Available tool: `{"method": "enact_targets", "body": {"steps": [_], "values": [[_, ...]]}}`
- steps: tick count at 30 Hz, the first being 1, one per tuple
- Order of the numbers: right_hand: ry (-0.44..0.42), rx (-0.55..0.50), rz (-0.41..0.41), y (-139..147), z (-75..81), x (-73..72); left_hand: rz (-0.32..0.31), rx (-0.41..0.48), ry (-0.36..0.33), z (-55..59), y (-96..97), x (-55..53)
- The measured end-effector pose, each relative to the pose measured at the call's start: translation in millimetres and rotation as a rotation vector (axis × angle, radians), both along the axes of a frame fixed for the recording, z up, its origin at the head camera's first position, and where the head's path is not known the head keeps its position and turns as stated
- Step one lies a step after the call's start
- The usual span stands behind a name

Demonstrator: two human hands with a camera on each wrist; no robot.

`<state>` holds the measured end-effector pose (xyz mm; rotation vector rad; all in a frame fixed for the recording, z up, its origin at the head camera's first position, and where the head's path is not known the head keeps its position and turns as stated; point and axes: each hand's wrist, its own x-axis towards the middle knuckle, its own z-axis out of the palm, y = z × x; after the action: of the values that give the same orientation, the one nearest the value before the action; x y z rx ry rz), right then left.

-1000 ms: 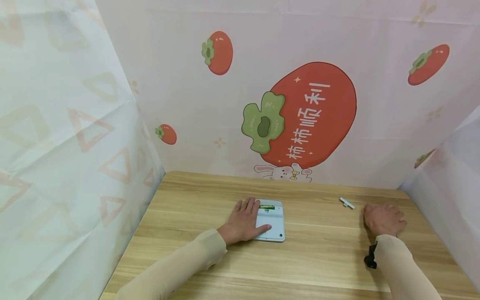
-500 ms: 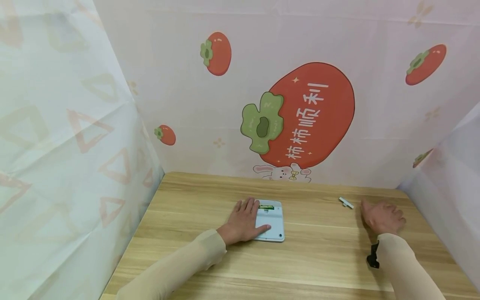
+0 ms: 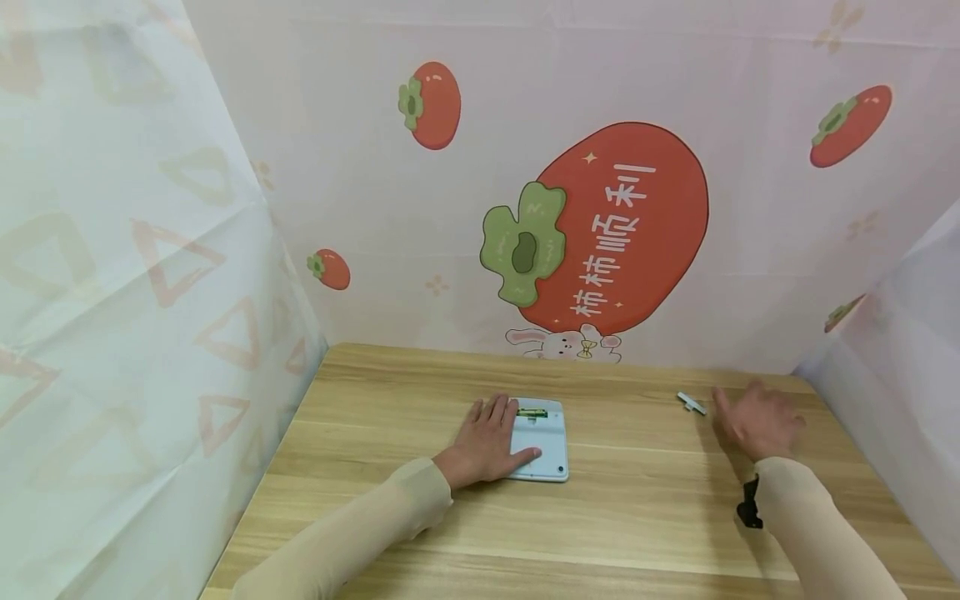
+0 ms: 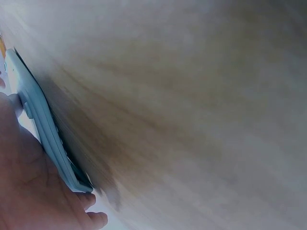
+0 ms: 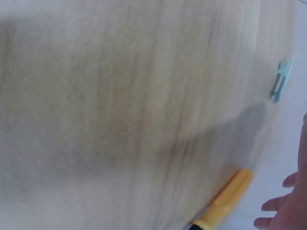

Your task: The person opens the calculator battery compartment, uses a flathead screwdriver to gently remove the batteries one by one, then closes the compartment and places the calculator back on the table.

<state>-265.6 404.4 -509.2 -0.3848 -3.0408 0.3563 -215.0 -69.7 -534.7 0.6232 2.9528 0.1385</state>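
Note:
My left hand (image 3: 487, 442) lies across the left part of a flat pale blue device (image 3: 543, 454), perhaps a calculator turned face down. Its back has an uncovered slot with a green battery (image 3: 532, 413) in it. From the left wrist view the device's edge (image 4: 45, 124) shows small bumps on its underside. My right hand (image 3: 757, 421), blurred, hovers at the table's right with fingers extended and nothing visible in them. Just left of it is a small pale blue battery cover (image 3: 692, 404). Below this hand, in the right wrist view, lies an orange-handled tool (image 5: 228, 196), possibly a screwdriver.
The wooden table (image 3: 622, 517) ends at a printed back wall (image 3: 390, 208). Sheeted walls stand at the left (image 3: 150, 333) and right (image 3: 915, 367). A black strap piece (image 3: 750, 504) hangs at my right wrist.
My right hand has shifted slightly away from me and toward the battery cover, its fingers now more spread. The left hand and the pale blue device stay put.

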Motion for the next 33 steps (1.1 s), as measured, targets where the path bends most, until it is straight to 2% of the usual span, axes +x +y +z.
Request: {"method": "enact_targets", "body": {"steps": [4, 10, 15, 22, 24, 33], "values": [[-0.023, 0.010, 0.032, -5, 3.2, -3.0, -0.003, -0.001, -0.001, 0.4, 0.3, -0.2], [0.017, 0.061, 0.109, -17, 8.3, -3.5, -0.001, 0.000, 0.009, 1.8, -0.2, 0.9], [0.035, 0.064, 0.140, -28, 12.5, -2.8, -0.003, -0.012, -0.002, -1.3, -0.5, -0.7], [0.034, 0.097, 0.178, -41, 13.7, -4.7, -0.006, 0.000, 0.020, -2.4, -0.6, -0.7], [0.035, 0.095, 0.188, -44, 13.0, -5.8, -0.008, 0.004, 0.019, -4.8, -0.7, -1.6], [0.059, 0.063, 0.268, -67, 16.6, -4.6, -0.004, -0.011, -0.005, -2.2, -0.2, -2.0]]}}
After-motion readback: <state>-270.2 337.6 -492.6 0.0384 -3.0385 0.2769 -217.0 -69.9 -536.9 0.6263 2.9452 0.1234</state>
